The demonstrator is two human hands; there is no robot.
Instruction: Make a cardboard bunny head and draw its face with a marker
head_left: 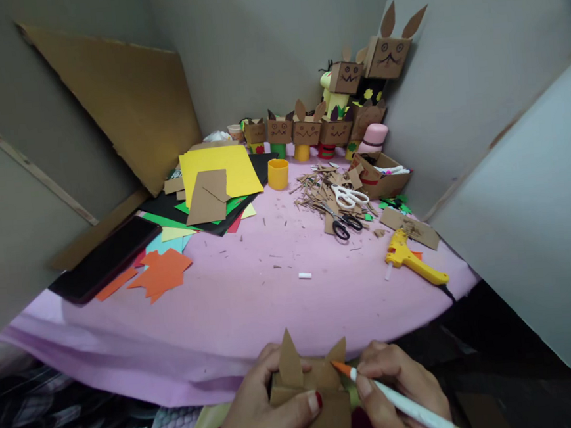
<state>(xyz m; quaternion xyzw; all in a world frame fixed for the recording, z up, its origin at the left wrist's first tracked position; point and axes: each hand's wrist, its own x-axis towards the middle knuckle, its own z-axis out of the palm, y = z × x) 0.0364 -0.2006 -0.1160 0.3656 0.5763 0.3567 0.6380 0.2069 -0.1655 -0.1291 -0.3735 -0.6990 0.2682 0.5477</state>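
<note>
Gripping a cardboard box (326, 418) by the near edge of the worktop (254, 315), the person's left hand (263, 403) sits beside one pointed ear (290, 362); the right hand (404, 379) holds a white marker (399, 401), its orange tip at the other ear (336, 351). Beyond, I see scissors (346, 196) on scraps (311, 192), with a glue gun (418, 263) farther right.

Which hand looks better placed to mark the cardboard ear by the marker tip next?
Probably the right hand: it holds the marker, whose orange tip is right by that ear. The left hand is occupied, gripping the cardboard box with its thumb across the front.
</note>
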